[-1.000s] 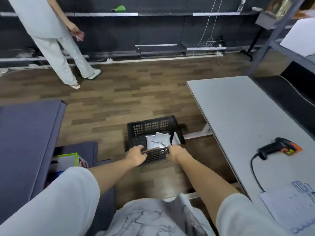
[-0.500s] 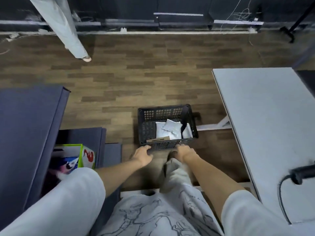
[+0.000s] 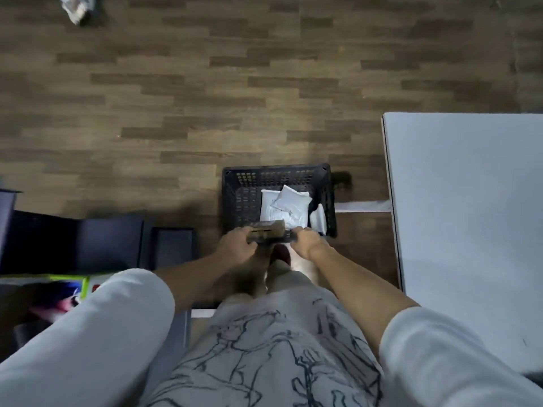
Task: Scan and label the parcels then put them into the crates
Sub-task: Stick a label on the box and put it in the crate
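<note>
A black plastic crate (image 3: 239,198) stands on the wooden floor just left of the white table (image 3: 470,201). Inside it lie several white parcels (image 3: 289,205) and a brown cardboard parcel (image 3: 269,227) against the near wall. My left hand (image 3: 236,248) grips the crate's near rim at its left part. My right hand (image 3: 307,240) grips the same rim further right. The near rim between my hands is blurred and partly hidden by my fingers.
Dark blue boxes (image 3: 108,239) stand on the floor to the left, with a green-edged colourful box (image 3: 58,292) nearer me. Another person's shoe (image 3: 76,8) shows at the top left. My foot (image 3: 282,255) sits just below the crate.
My head has tilted further down, so the scanner, the wall and the other person have left the view. Both hands stay on the crate's near rim.
</note>
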Demonstrator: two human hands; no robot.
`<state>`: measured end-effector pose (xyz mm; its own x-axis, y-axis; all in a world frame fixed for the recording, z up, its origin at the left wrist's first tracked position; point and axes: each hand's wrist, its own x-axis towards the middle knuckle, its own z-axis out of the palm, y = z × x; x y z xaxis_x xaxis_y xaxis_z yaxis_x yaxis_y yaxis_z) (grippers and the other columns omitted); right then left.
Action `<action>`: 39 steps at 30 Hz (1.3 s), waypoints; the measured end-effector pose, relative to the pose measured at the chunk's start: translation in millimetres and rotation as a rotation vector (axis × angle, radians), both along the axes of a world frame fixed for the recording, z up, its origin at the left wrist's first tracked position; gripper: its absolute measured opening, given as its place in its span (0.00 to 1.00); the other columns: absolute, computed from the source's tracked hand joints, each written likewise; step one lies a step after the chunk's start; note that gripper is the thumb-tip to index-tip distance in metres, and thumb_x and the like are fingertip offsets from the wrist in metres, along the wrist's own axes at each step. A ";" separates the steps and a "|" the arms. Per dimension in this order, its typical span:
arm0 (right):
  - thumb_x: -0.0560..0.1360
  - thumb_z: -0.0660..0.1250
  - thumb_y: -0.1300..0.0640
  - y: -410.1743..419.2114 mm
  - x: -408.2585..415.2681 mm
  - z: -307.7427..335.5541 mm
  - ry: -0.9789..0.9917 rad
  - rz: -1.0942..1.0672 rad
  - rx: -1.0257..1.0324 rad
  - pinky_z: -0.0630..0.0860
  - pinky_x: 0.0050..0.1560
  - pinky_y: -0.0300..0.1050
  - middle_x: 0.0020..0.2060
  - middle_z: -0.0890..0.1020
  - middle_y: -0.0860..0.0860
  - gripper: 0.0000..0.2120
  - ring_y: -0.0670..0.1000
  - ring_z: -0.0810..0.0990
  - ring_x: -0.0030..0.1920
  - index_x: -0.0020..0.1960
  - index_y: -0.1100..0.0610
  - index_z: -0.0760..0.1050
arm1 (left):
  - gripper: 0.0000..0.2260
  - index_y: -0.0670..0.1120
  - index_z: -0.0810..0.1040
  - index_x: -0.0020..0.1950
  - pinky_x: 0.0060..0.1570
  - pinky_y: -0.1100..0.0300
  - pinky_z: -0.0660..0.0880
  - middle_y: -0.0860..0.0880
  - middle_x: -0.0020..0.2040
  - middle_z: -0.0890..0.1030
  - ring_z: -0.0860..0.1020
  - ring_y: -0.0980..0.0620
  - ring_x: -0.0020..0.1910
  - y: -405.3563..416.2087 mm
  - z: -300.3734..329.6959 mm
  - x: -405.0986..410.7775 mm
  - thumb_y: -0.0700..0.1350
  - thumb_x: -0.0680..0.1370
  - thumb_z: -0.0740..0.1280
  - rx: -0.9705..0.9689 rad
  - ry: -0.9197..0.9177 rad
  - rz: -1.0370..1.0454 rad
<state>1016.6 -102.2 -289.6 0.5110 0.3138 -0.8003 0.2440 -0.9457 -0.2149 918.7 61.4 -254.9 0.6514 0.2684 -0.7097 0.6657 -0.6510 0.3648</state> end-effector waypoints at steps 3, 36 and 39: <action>0.78 0.59 0.54 -1.4 21.5 -8.6 0.031 -0.017 -0.002 0.71 0.62 0.52 0.65 0.72 0.60 0.20 0.62 0.71 0.65 0.69 0.58 0.67 | 0.20 0.45 0.72 0.68 0.60 0.50 0.72 0.41 0.61 0.76 0.75 0.41 0.59 1.7 -10.3 13.5 0.47 0.76 0.63 -0.028 0.017 0.057; 0.75 0.67 0.52 61.9 50.3 -453.9 0.261 -0.196 0.033 0.73 0.61 0.60 0.61 0.74 0.63 0.23 0.65 0.74 0.61 0.68 0.55 0.69 | 0.23 0.47 0.62 0.74 0.69 0.54 0.60 0.46 0.73 0.66 0.63 0.45 0.71 73.4 -426.3 65.6 0.47 0.80 0.59 0.018 0.131 -0.052; 0.75 0.69 0.54 63.3 50.0 -469.2 0.278 -0.241 0.074 0.69 0.65 0.53 0.67 0.69 0.61 0.30 0.63 0.71 0.65 0.74 0.49 0.62 | 0.23 0.47 0.62 0.74 0.68 0.53 0.62 0.46 0.73 0.65 0.63 0.45 0.71 73.4 -445.3 65.8 0.47 0.80 0.59 0.024 0.138 -0.025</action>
